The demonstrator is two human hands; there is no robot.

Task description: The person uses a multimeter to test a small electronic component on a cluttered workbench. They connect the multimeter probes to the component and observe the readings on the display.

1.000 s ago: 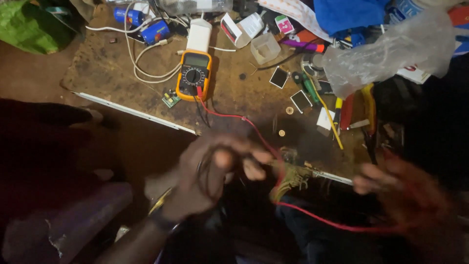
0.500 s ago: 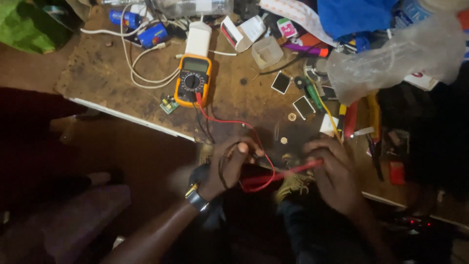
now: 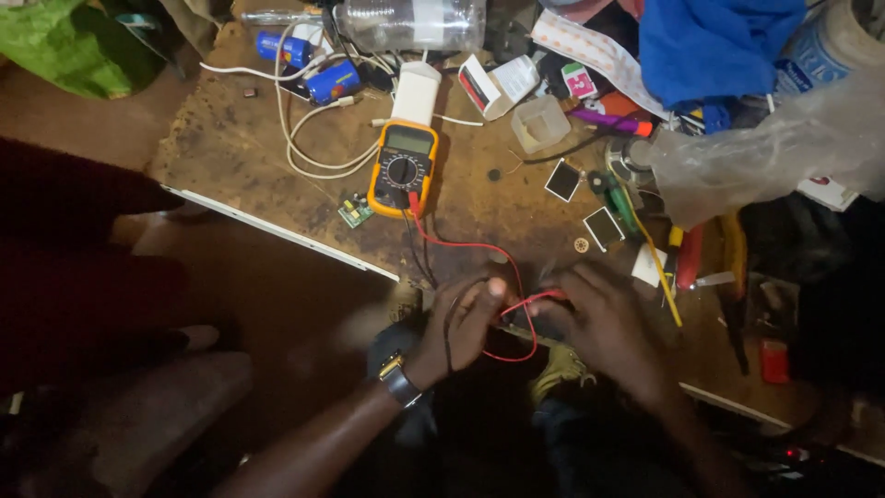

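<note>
Hands meeting at bench edge: left hand [image 3: 466, 323] pinching black lead, right hand [image 3: 604, 323] gripping red lead [image 3: 479, 249]; both wires trailing from yellow multimeter [image 3: 403, 169], parked upright within sight for reading.

worn wooden bench [image 3: 240, 157] | yellow multimeter [image 3: 402, 169] | white cable [image 3: 300, 152] | clear bottle [image 3: 410, 24]

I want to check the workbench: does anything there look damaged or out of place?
The wooden table is stained and pitted. A clear plastic bottle lies on its side among clutter. The left hand and right hand hold the multimeter leads; nothing looks broken.
</note>
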